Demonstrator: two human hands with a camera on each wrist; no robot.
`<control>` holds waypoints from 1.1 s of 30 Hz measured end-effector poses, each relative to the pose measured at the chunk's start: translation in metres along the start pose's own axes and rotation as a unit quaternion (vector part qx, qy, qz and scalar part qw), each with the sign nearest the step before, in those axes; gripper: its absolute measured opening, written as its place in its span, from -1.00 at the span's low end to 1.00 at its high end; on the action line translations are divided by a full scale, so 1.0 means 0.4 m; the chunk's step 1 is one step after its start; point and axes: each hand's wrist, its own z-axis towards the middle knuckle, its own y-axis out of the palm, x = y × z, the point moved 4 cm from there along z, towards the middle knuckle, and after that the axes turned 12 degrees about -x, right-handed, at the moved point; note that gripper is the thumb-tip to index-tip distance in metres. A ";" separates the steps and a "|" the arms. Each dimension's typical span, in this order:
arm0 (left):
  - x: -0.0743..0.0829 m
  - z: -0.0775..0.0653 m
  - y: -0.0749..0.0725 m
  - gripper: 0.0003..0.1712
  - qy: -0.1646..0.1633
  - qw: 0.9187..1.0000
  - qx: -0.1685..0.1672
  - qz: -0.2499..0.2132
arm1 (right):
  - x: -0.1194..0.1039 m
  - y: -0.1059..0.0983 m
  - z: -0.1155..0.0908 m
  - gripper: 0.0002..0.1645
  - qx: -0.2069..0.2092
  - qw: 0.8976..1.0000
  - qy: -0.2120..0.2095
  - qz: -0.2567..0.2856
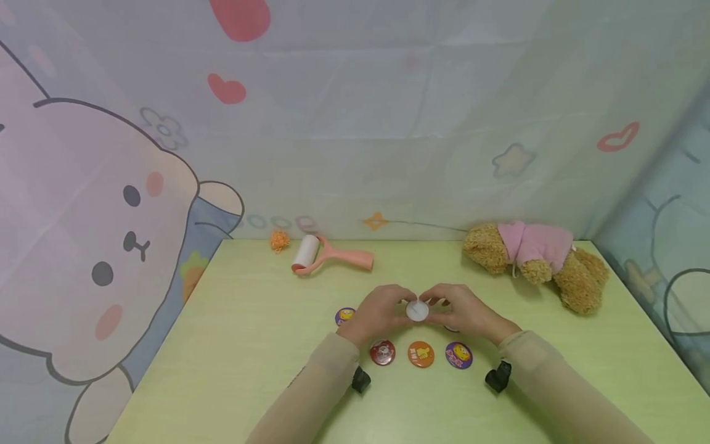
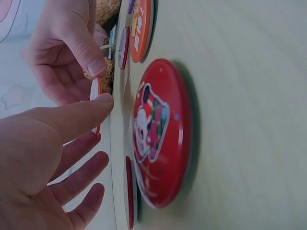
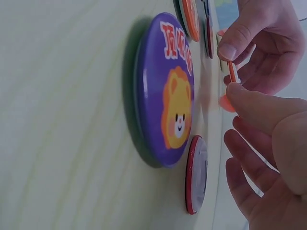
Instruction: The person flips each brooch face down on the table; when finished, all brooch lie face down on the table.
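Both hands pinch one round pin badge [image 1: 417, 311] above the table, its white back with a pin turned up and an orange rim showing at the side. My left hand [image 1: 381, 311] holds its left edge between thumb and fingers; my right hand [image 1: 463, 310] holds the right edge the same way. Nearer the body lie a red badge [image 1: 383, 352], an orange badge [image 1: 421, 354] and a purple badge [image 3: 165, 96] with a yellow bear. Another purple badge [image 1: 344, 316] rests left of the left hand. Under the right hand a red-rimmed badge [image 3: 196, 175] lies back up, partly hidden in the head view.
At the back of the table [image 1: 233, 370] lie an orange fuzzy ball [image 1: 279, 240] and a lint roller [image 1: 333, 254] with a pink handle. A teddy bear [image 1: 535, 259] in a pink top lies at the back right. A printed cloth [image 1: 355, 123] hangs behind.
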 end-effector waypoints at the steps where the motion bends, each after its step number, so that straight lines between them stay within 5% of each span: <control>1: -0.001 0.001 0.002 -0.60 -0.005 1.000 -0.004 0.002 | 0.000 0.001 0.001 -0.58 -0.002 1.000 -0.001 -0.001; 15: -0.009 0.010 0.019 -0.51 -0.042 0.999 -0.025 0.005 | 0.015 0.014 0.013 -0.44 -0.029 1.000 -0.006 -0.006; 33: -0.005 0.002 0.020 -0.49 -0.052 0.998 -0.036 -0.025 | 0.019 0.020 0.012 -0.41 -0.061 0.998 0.023 0.014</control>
